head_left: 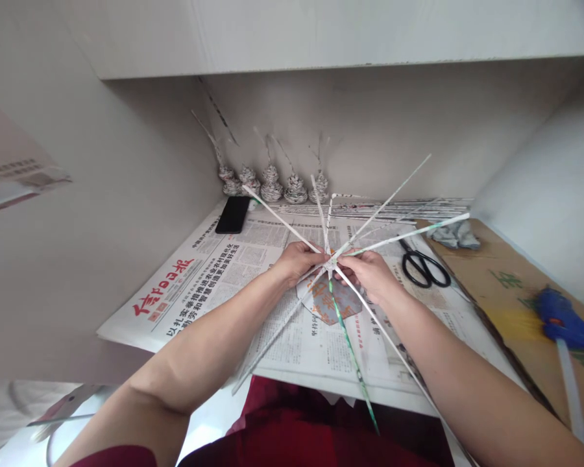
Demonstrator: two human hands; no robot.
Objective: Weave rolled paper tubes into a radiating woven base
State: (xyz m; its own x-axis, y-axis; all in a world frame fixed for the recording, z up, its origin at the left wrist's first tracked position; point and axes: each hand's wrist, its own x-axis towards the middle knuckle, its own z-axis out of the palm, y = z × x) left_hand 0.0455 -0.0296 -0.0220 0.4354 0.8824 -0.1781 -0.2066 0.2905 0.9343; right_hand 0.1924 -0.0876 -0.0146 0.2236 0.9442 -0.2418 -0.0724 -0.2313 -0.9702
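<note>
A star of rolled paper sticks (329, 263) radiates from a small woven centre, held above the newspaper (253, 259). My left hand (299, 263) pinches the star's centre from the left, fingers closed. From the right, my right hand (365, 271) grips close to the same centre, thumb and forefinger together. Several white sticks point away toward the wall, while a green-and-white one and two pale ones run toward my body. Beneath the hands lies a grey many-sided piece (338, 303) with orange marks, partly covered by the sticks and fingers.
Several gourd-shaped woven paper pieces (271, 185) line the back wall, near a black phone (232, 215). Rolled paper sticks (389, 209) lie behind the hands. At right are black-handled scissors (424, 267), a crumpled grey cloth (452, 235) and a blue glue gun (567, 321) on cardboard (506, 285). A shelf edge (350, 65) overhangs.
</note>
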